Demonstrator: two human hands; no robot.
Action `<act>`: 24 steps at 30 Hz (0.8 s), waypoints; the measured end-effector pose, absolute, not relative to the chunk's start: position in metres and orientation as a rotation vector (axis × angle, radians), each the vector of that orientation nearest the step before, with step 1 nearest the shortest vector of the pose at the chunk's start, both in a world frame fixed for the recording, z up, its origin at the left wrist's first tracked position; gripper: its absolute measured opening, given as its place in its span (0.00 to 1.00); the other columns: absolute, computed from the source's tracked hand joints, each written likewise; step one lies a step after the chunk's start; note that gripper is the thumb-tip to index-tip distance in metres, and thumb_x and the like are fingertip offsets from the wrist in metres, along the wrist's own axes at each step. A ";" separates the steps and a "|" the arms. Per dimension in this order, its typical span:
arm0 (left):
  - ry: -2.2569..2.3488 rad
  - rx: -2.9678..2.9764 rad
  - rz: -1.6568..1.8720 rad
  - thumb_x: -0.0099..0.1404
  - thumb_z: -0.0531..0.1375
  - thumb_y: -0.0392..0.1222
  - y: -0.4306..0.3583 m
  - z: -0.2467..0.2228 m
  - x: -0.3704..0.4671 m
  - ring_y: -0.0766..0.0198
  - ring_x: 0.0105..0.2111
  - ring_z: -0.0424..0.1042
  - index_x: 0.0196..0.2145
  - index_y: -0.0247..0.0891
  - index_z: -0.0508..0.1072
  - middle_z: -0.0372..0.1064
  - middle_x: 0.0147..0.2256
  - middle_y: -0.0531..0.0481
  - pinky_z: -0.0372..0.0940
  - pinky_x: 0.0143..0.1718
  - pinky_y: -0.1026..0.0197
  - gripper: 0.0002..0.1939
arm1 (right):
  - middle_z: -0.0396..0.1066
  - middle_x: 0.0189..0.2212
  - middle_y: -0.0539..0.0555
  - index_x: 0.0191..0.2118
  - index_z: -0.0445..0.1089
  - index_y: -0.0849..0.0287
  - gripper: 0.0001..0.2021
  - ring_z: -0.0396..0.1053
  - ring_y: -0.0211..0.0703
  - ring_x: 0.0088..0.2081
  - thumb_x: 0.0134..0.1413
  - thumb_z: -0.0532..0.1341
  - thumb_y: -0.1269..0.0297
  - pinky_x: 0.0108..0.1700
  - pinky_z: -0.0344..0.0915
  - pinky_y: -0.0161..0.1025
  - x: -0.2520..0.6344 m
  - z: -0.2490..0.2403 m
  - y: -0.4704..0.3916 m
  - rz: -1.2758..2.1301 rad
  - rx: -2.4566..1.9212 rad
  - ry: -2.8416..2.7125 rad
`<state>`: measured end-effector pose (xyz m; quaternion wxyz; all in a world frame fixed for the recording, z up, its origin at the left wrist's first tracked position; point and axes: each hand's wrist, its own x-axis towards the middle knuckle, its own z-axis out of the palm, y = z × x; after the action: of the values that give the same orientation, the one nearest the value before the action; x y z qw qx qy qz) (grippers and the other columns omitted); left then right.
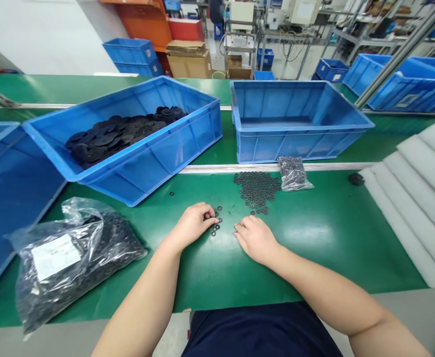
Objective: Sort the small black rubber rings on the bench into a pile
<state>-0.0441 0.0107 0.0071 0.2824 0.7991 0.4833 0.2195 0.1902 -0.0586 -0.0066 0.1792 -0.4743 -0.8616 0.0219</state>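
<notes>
**Loose rings between two hands, left of the ring pile**

Handling, left side. Left hand [194, 223] is narrow: thumb and fingertips drawn together at the loose rings [217, 227], which lie left of the ring pile [259, 187] and nearer the body. Whether a ring is pinched: cannot tell, the fingers cover the contact. Judged best: take each ring by its rim with a light fingertip pinch, lifting rather than sweeping, so neighbours do not skid over the green table [314, 267].

Handling, right side. Right hand [257, 239] rests on the body side of the ring pile, back upward, fingers bent and close together. No ring shows in it; the underside is hidden, so a hold cannot be told. Probably wise to leave room at the ring pile's near edge, where single rings could be dragged.

Positions, left to right, from the ring pile:
- large bag [87, 258]: far left, nearer the body
- bin of black discs [172, 154]: left and beyond
- stray ring [171, 194]: left, well apart
- loose rings: left, at the left fingertips, a gap short of the right hand
- ring pile itself: just beyond the right hand, apart from its fingers
- small bag [292, 173]: right beside it
</notes>
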 end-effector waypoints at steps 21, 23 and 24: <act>1.227 2.236 0.640 0.65 0.63 0.38 -0.002 0.016 -0.026 0.63 0.32 0.69 0.30 0.39 0.71 0.69 0.30 0.52 0.61 0.38 0.59 0.05 | 0.74 0.26 0.57 0.43 0.75 0.58 0.18 0.71 0.50 0.31 0.57 0.57 0.51 0.34 0.62 0.41 0.343 -0.005 0.036 0.033 -2.237 -1.553; 1.201 2.323 0.665 0.67 0.62 0.38 -0.005 0.013 -0.019 0.62 0.35 0.70 0.32 0.39 0.71 0.71 0.31 0.51 0.60 0.41 0.57 0.05 | 0.73 0.25 0.55 0.39 0.74 0.57 0.14 0.70 0.48 0.29 0.56 0.57 0.53 0.32 0.61 0.40 0.340 -0.005 0.026 0.047 -2.209 -1.580; 1.178 2.368 0.653 0.68 0.61 0.38 -0.007 0.011 -0.015 0.61 0.36 0.70 0.33 0.39 0.71 0.71 0.32 0.51 0.59 0.42 0.56 0.05 | 0.72 0.24 0.54 0.38 0.73 0.56 0.13 0.69 0.47 0.28 0.57 0.57 0.54 0.31 0.60 0.39 0.339 -0.006 0.021 0.059 -2.199 -1.592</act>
<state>-0.0155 -0.0069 0.0114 0.2071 0.8504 0.4229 0.2346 0.3388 0.0214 -0.0055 0.2115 -0.7916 -0.5729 0.0211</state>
